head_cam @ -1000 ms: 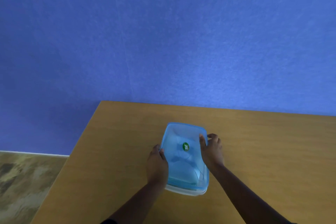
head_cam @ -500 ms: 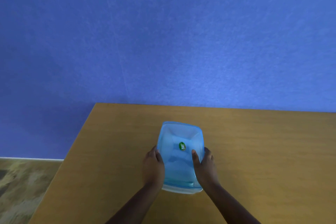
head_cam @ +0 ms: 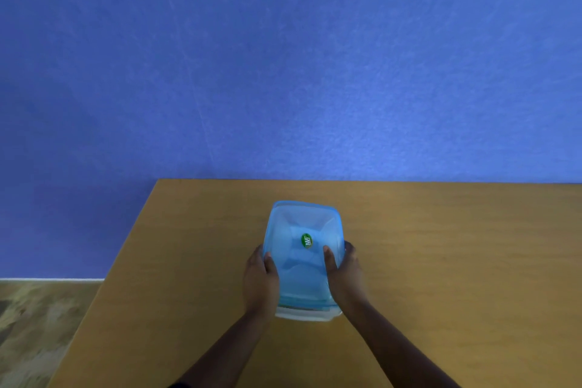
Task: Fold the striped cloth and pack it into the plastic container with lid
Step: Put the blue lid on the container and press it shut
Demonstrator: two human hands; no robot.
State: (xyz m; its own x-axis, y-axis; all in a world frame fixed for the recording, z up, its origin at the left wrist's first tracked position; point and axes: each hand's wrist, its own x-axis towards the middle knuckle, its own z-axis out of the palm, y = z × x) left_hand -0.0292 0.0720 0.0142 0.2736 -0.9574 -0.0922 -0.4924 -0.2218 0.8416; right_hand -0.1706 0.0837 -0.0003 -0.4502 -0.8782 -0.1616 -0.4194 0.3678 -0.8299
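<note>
A clear plastic container [head_cam: 304,314] with a translucent blue lid [head_cam: 297,224] sits on the wooden table [head_cam: 441,261]. A green oval sticker [head_cam: 307,241] marks the lid's middle. My left hand [head_cam: 260,277] grips the container's left side, thumb on the lid. On the opposite side my right hand [head_cam: 345,274] grips it the same way, thumb lying on the lid. A pale folded shape shows faintly through the lid; I cannot make out stripes.
The table's left edge [head_cam: 104,287] runs diagonally, with patterned floor [head_cam: 37,318] beyond it. A blue wall [head_cam: 283,57] stands right behind the table's far edge.
My right hand slid from the lid's far right corner back toward me along the right side. The container now lies straighter between both hands.
</note>
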